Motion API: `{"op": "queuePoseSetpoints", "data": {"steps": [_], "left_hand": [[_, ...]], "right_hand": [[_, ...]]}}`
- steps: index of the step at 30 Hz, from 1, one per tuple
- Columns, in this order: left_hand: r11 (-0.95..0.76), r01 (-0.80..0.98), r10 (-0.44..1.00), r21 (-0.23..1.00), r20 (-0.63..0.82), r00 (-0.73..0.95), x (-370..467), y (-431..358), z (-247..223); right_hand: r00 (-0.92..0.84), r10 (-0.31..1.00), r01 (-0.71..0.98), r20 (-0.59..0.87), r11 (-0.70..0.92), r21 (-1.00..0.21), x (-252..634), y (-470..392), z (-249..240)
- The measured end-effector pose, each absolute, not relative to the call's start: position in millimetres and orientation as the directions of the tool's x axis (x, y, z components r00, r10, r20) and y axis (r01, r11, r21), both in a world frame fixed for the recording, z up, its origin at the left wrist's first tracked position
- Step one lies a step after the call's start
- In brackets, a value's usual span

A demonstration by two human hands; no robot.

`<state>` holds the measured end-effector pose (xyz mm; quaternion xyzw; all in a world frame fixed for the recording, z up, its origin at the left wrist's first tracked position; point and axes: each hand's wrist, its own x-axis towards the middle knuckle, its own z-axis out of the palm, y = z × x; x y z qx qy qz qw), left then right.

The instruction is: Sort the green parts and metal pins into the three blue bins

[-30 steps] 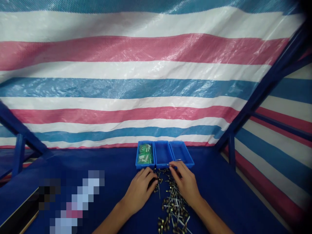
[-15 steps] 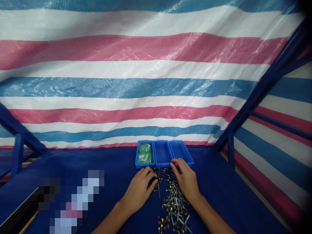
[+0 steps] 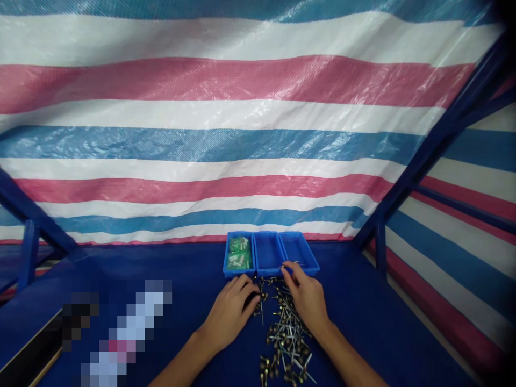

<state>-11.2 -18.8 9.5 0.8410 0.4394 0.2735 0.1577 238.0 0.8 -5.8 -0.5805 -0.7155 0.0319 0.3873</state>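
My right hand [image 3: 308,298] is at the front edge of the right blue bin [image 3: 298,251], thumb and forefinger pinched on a thin metal pin. To the left, my left hand [image 3: 231,306] rests by the upper left of the pile, its fingers curled with the thumb near the fingertips; whether something small is between them is hidden. Between my forearms lies a loose pile of metal pins [image 3: 288,336] with brass-coloured heads. The middle blue bin [image 3: 268,251] shows a bare floor. Green packets with white pieces [image 3: 239,252] fill the left blue bin [image 3: 226,263].
A dark blue table [image 3: 181,285] carries everything. At the left lie a black tray-like object [image 3: 34,346] and a pixelated pale item [image 3: 133,325]. Blue frame bars [image 3: 403,185] slope up at the sides, with a striped sheet [image 3: 209,115] behind.
My right hand has shifted very slightly, and the pin at its fingertips now shows more clearly over the right bin. My left hand has hardly moved.
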Motion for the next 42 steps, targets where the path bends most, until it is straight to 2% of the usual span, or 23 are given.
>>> {"op": "queuePoseSetpoints", "data": {"steps": [16, 20, 23, 30, 42], "left_hand": [[-0.569, 0.643, 0.822, 0.512, 0.346, 0.452, -10.8, -19.1, 10.1], [-0.569, 0.644, 0.823, 0.512, 0.343, 0.453, -11.0, -20.1, 10.5], [-0.565, 0.647, 0.825, 0.512, 0.346, 0.446, -10.8, -19.9, 9.1], [-0.550, 0.665, 0.834, 0.505, 0.365, 0.413, -11.1, -18.2, 6.9], [-0.552, 0.663, 0.834, 0.505, 0.355, 0.423, -11.0, -18.5, 8.5]], "right_hand": [[-0.050, 0.874, 0.736, 0.484, 0.360, -0.574, 241.0, -2.2, -5.3], [-0.190, 0.827, 0.654, 0.530, 0.509, -0.560, 239.2, -7.1, -1.3], [-0.344, 0.811, 0.650, 0.473, 0.570, -0.503, 236.2, -9.5, 2.8], [-0.405, 0.840, 0.760, 0.360, 0.529, -0.378, 235.0, -8.1, 7.1], [-0.357, 0.885, 0.767, 0.297, 0.460, -0.447, 231.5, -12.5, 18.2]]}}
